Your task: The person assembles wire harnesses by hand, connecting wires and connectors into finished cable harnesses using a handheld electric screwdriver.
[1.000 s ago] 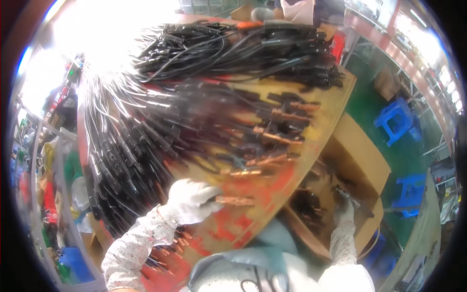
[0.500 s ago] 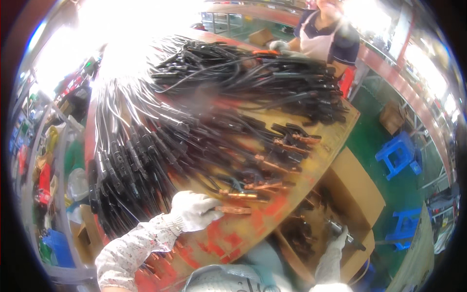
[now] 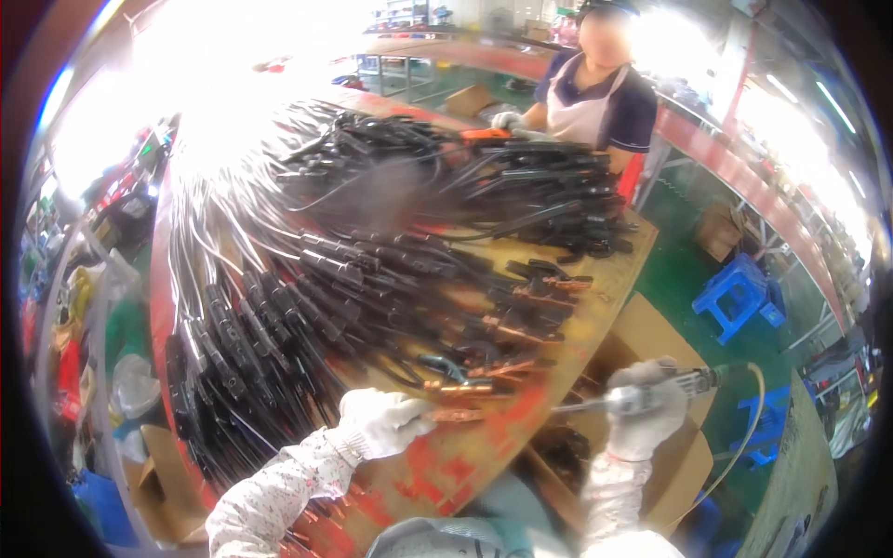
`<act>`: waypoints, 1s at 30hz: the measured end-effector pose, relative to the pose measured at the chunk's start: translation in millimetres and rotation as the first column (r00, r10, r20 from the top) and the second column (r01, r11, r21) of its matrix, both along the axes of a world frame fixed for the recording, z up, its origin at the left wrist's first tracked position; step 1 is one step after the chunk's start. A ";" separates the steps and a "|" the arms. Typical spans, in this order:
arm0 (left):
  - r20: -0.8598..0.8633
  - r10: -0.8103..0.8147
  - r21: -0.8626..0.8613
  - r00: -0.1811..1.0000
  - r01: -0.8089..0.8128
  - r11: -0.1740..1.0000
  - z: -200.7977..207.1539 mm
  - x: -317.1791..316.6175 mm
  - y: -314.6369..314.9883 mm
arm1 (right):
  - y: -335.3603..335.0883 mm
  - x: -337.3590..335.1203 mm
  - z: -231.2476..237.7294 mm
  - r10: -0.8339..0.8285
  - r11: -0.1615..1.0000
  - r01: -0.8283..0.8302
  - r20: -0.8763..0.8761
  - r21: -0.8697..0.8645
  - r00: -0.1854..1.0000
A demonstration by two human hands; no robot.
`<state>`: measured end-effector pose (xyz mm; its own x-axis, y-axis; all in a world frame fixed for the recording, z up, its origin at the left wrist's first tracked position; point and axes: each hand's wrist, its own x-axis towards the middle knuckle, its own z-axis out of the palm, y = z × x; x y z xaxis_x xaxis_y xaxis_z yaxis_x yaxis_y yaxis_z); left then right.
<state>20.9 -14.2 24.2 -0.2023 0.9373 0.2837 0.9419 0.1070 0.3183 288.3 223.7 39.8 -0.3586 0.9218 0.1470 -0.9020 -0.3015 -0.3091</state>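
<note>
My left hand [image 3: 379,423], in a white glove, pinches a flat copper-coloured clamp jaw [image 3: 456,416] above the table's near right edge. Just beyond it lie more copper-coloured jaws [image 3: 458,385] at the ends of black cables. My right hand [image 3: 646,405], also gloved, grips a power screwdriver [image 3: 690,383] with its long bit pointing left toward the held jaw, the tip a short way apart from it. A pale yellow hose [image 3: 755,418] runs from the tool's rear end. Beneath the right hand stands an open cardboard box [image 3: 665,339] with dark parts inside.
Black cables with dark handles [image 3: 251,325] cover much of the worn red and yellow table [image 3: 446,474]. Across it stands another person [image 3: 595,102] with a gloved hand near an orange-handled thing [image 3: 486,134]. Blue stools [image 3: 737,296] stand on the green floor at right.
My right hand has risen out of the cardboard box with the screwdriver, its bit swinging round to the left. The left hand still holds the jaw; the view has shifted slightly.
</note>
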 end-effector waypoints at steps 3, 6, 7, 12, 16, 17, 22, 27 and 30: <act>0.006 -0.024 0.086 1.000 0.023 0.996 -5.8 -0.8 3.0 | -39.3 -33.3 20.2 -0.019 0.998 0.005 0.212 0.069 0.977; 0.029 -0.054 0.125 0.998 0.050 0.991 -5.4 -1.0 1.9 | -64.9 -51.5 8.9 0.045 0.995 -0.070 0.301 0.073 0.953; 0.054 -0.063 0.134 0.997 0.056 0.989 -4.5 -2.3 4.3 | -73.4 -54.5 15.9 0.084 0.990 -0.122 0.388 0.074 0.918; 0.013 -0.101 0.240 0.995 0.095 0.966 -14.0 -4.4 6.7 | -92.2 -63.5 13.2 -0.152 0.845 -0.345 0.802 0.409 0.578; 0.014 -0.100 0.256 0.995 0.093 0.962 -15.1 -4.9 9.9 | -91.3 -61.2 -24.4 -0.041 0.823 -0.503 0.912 0.262 0.408; 0.013 -0.107 0.261 0.994 0.100 0.960 -16.6 -5.0 9.5 | -87.4 -61.5 -23.0 -0.047 0.743 -0.605 0.924 0.287 0.380; -0.019 -0.116 0.292 0.993 0.117 0.949 -20.8 -5.1 8.0 | -91.0 -71.4 -32.4 0.075 0.736 -0.579 0.808 0.351 0.585; -0.038 -0.136 0.303 0.990 0.142 0.942 -21.5 -6.6 8.1 | -95.0 -73.9 -16.8 -0.566 0.372 -0.543 0.647 0.753 0.511; -0.058 -0.112 0.280 0.992 0.124 0.952 -22.4 -6.6 6.3 | -103.3 -77.6 -21.1 -0.632 0.427 -0.424 0.599 0.799 0.492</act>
<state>14.2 -7.9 1.8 -0.0778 0.8343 0.5459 0.9553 -0.0942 0.2802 210.6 120.4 18.6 -0.6789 0.5251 0.5132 -0.0809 0.6412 -0.7631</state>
